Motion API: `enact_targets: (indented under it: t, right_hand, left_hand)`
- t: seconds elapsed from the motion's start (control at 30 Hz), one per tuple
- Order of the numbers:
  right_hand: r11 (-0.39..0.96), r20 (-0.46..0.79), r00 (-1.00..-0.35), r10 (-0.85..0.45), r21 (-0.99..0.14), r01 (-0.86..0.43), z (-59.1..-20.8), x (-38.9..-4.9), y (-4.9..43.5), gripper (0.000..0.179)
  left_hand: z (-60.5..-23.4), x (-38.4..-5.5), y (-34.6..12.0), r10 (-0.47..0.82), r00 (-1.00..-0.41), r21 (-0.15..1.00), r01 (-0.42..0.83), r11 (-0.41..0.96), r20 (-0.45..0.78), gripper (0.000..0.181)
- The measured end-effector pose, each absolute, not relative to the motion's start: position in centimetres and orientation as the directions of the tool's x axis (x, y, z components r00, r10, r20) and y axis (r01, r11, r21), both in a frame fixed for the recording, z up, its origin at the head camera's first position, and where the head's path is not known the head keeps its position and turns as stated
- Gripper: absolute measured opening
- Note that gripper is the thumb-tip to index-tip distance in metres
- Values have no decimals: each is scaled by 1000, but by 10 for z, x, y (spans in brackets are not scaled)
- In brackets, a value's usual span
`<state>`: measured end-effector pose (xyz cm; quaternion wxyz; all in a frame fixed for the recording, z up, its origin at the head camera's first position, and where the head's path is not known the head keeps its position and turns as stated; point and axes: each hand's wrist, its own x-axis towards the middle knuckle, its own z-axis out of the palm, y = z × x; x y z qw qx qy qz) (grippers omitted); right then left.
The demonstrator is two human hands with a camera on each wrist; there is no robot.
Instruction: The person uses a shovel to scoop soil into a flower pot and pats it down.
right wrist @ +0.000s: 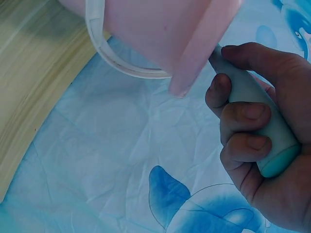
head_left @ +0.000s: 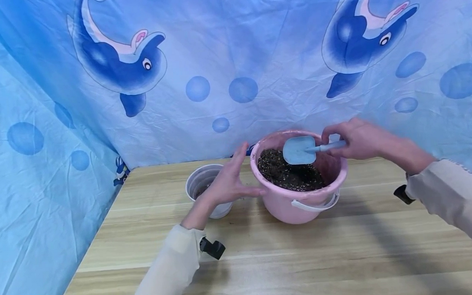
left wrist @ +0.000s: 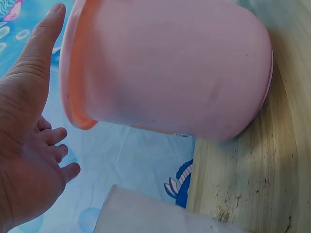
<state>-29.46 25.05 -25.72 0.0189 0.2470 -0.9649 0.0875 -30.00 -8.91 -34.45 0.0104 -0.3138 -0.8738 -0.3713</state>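
Observation:
My right hand (head_left: 359, 137) grips the handle of a light blue trowel (head_left: 299, 150), fingers curled round it in the right wrist view. Its flat blade lies over the mouth of a pink bucket (head_left: 288, 207). Dark soil (head_left: 275, 170) partly fills that bucket, and its white carrying handle (head_left: 312, 208) hangs down in front. Between the bucket and a white pot (head_left: 220, 210) is my left hand (head_left: 227, 182), holding nothing, fingers extended and thumb tip close to the bucket's left side. Part of the pot is hidden behind this hand; a little soil shows inside.
Everything stands on a wood-grain table (head_left: 287, 261). A blue curtain (head_left: 221, 44) with printed dolphins hangs right behind the bucket and along the left side. Specks of soil (left wrist: 223, 213) lie on the table by the pot.

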Motion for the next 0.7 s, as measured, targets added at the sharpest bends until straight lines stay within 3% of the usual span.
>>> enact_targets:
  t: [0.17,0.37,0.53,0.7]
  right_hand:
    - [865,73,-876,-477,-138,-483,-260,-299,249,18]
    - [814,113,-824,-555,-129,-566,-264,-310,250,19]
    - [755,107,-775,-623,-177,-631,-265,-324,253,23]
    - [745,71,-769,-635,-205,-635,-265,-333,253,25]
  left_hand:
    - [-348,-303,-82,537,-805,679,543,494,253,128]
    - [-354,-308,-74,531,-801,688,552,472,277,124]
    - [-355,-309,-72,522,-808,689,544,479,275,121]
    - [-356,-310,-72,521,-806,689,548,475,282,119]
